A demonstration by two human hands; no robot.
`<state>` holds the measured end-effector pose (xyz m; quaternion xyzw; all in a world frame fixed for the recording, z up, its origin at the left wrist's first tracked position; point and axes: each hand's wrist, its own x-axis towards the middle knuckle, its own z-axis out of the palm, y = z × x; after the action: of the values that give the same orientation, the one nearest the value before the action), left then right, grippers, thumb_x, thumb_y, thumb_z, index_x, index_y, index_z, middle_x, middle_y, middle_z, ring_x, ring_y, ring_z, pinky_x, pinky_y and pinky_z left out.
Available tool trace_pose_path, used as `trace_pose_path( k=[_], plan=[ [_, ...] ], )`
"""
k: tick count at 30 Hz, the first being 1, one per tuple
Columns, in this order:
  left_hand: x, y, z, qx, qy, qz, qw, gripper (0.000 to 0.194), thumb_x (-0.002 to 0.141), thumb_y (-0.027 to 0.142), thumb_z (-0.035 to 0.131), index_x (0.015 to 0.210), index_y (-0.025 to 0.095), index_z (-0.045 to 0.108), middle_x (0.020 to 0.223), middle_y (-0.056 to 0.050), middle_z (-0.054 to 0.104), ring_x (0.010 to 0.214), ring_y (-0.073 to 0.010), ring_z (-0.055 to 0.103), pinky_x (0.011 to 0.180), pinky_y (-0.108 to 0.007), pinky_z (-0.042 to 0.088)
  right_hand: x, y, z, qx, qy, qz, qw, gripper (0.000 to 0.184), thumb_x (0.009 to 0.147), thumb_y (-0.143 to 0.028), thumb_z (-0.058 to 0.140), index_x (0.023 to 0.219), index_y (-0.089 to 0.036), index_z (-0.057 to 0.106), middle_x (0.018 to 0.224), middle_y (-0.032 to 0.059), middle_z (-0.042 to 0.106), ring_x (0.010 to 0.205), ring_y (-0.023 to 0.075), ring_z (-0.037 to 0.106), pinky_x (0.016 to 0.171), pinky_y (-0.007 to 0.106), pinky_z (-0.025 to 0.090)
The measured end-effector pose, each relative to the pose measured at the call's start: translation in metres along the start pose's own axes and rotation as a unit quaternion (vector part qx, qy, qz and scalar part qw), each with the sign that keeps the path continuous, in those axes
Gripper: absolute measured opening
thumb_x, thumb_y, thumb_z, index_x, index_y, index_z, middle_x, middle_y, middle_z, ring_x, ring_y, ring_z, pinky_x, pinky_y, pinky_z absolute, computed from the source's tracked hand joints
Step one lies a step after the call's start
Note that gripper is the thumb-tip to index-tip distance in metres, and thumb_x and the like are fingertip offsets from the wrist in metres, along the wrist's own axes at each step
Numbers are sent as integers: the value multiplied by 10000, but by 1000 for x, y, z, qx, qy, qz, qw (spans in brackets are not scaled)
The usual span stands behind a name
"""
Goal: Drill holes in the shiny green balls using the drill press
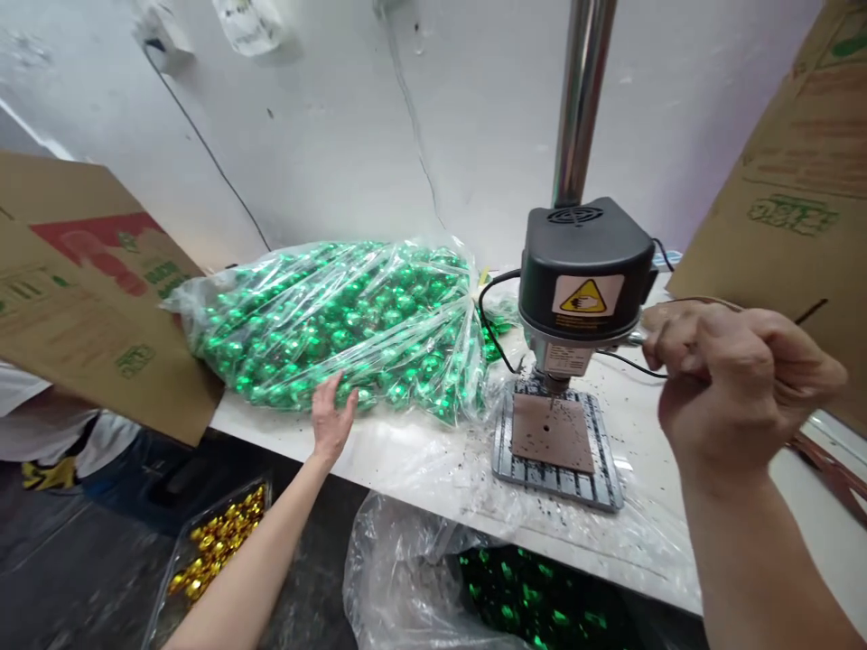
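Observation:
A small black bench drill press stands on the white table, its bit above a brown square plate on the slotted metal base. The plate has a small dark hole, and dark shavings are scattered around it. My right hand is closed at the press's right side, around its feed handle, which the fingers mostly hide. Fingers apart, my left hand is at the front edge of a clear plastic bag full of shiny green balls; whether it touches the bag I cannot tell.
Cardboard boxes flank the table, one at left and one at right. Below the front edge hangs an opened plastic bag with green balls. A clear tray of gold balls sits lower left. A person's clothing shows behind the left box.

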<state>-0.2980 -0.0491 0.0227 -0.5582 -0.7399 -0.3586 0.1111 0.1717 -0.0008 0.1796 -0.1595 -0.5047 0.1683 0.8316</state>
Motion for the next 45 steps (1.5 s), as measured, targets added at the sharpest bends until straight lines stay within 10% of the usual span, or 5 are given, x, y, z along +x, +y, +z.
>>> trace_pose_path(
  k=[9, 18, 27, 36, 45],
  plan=[
    [17, 10, 34, 110, -70, -68, 989, 773, 980, 619, 524, 1624, 207, 410, 1774, -182, 101, 1619, -515, -80, 1246, -750, 160, -2, -2, 4, -13, 36, -5, 999, 348, 757, -145, 628, 485, -224, 426, 423, -68, 359, 395, 107, 398, 444, 368, 283],
    [37, 48, 71, 166, -57, -69, 982, 725, 1044, 547, 375, 1615, 100, 382, 1724, -269, 221, 1591, -534, 109, 1184, -781, 239, -5, -2, 5, -24, 36, -18, 999, 391, 751, -155, 620, 468, -208, 355, 420, -66, 320, 385, 85, 358, 453, 350, 274],
    [60, 49, 33, 110, -15, -20, 994, 429, 987, 259, 474, 1353, 88, 617, 1338, -225, 636, 1338, -370, 530, 1172, -545, 397, -4, -1, 0, -9, 5, -40, 999, 347, 783, -129, 618, 498, -210, 437, 423, -77, 381, 375, 87, 399, 466, 334, 340],
    [-22, 136, 67, 52, -183, 389, 901, 462, 973, 385, 644, 1422, 282, 631, 1477, -137, 622, 1542, -369, 402, 1246, -612, 283, -5, -1, 0, -14, 8, -18, 1000, 397, 796, -157, 624, 479, -214, 392, 426, -67, 409, 390, 95, 412, 482, 326, 344],
    [-28, 93, 49, 56, -150, 348, 924, 132, 961, 179, 605, 928, 243, 716, 1021, -88, 703, 1139, -281, 670, 1084, -519, 508, -6, 0, -4, -4, -17, -27, 999, 350, 819, -148, 615, 521, -204, 439, 446, -67, 411, 429, 92, 451, 548, 328, 391]
  ],
)
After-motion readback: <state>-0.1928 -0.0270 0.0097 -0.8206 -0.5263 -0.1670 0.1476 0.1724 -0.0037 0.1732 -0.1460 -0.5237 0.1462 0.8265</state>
